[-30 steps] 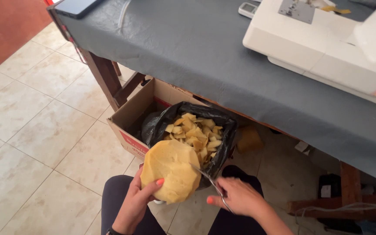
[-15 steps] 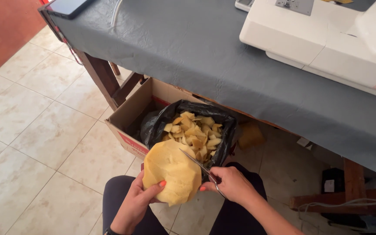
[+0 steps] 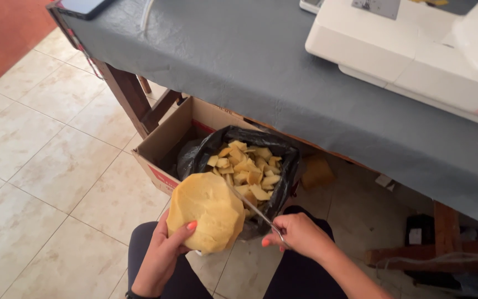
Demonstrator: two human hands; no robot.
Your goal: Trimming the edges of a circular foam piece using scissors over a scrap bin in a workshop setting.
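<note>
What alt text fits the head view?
A left hand holds a large peeled yellow fruit while the right hand works a knife against it, above a black bag of peelings.

The left hand [image 3: 161, 254] and the right hand [image 3: 300, 235] are bare, with forearms uncovered and no sleeves showing. The fingernails are painted a bright coral-orange. Dark, close-fitting trousers [image 3: 291, 282] cover both legs below the hands.
</note>
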